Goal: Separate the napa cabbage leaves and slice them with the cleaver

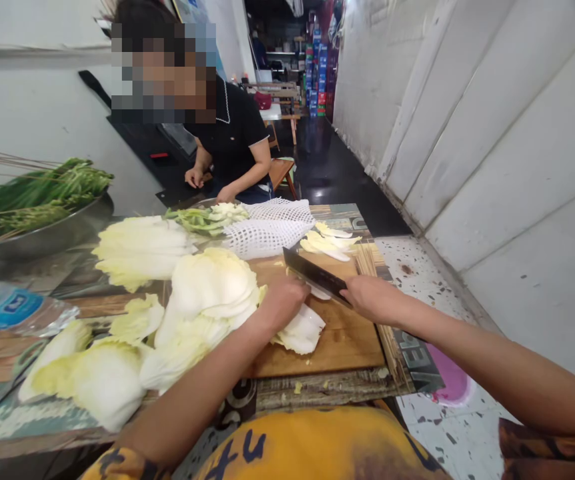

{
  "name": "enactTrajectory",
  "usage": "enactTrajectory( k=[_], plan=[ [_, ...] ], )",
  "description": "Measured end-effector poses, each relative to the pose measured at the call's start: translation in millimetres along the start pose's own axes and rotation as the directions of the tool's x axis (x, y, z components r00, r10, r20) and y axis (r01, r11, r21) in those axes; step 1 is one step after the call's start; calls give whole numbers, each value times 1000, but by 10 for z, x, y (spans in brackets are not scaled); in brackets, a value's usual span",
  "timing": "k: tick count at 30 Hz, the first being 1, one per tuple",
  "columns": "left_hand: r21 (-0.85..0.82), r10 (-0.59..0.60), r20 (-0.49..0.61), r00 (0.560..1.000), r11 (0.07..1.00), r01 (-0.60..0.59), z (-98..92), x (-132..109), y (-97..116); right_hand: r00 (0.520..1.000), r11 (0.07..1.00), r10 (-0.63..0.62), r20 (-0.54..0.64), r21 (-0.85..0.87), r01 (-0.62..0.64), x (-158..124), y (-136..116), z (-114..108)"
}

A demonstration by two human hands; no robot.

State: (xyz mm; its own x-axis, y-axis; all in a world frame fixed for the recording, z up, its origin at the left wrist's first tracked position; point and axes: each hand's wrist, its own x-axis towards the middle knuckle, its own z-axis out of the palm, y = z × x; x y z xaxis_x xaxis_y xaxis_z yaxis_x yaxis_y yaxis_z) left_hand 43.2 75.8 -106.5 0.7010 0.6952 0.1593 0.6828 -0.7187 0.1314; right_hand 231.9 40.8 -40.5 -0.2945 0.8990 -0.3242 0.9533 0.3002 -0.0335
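My right hand [371, 298] is closed round the handle of a dark cleaver [314, 273] whose blade lies across the wooden cutting board [340, 340]. My left hand [282, 301] presses with curled fingers on a pale napa cabbage piece [301, 331] on the board, just left of the blade. A large cabbage head [212, 287] lies against my left wrist. Cut yellow leaves [328, 243] sit at the board's far end.
More cabbage [140, 250] and loose leaves [97, 377] cover the table's left. White foam netting [272, 227] lies behind. A metal bowl of greens [37, 200] stands far left, a plastic bottle [7, 308] near it. Another person [227, 143] sits across. A pink basin [450, 381] is on the floor.
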Motion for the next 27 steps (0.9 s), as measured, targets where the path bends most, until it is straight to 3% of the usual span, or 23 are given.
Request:
enactTrajectory(
  k=[5,10,15,17,21,24,27],
  plan=[
    [65,5,-6,1000,998,-4,-169,-40,-10,999,1000,-15,-35,1,15,71,20,62],
    [101,88,-117,989,992,-76,-454,-414,59,994,999,30,-103,-24,-33,97,280,-23],
    [162,149,57,987,974,-157,-337,-799,170,961,988,146,-236,-12,-154,68,296,-53],
    [144,147,30,989,978,-150,-329,-908,168,956,987,155,-250,1,-160,-59,228,-2],
    [106,47,-127,991,994,-33,-555,-1154,-72,969,992,122,-215,11,-122,-377,132,189],
    [207,-159,-69,985,964,170,-766,-1322,-398,974,994,110,-198,12,-110,-484,144,316],
    [239,-264,41,964,939,247,-865,-1382,-672,973,993,117,-197,24,-115,-459,179,374]
  ],
)
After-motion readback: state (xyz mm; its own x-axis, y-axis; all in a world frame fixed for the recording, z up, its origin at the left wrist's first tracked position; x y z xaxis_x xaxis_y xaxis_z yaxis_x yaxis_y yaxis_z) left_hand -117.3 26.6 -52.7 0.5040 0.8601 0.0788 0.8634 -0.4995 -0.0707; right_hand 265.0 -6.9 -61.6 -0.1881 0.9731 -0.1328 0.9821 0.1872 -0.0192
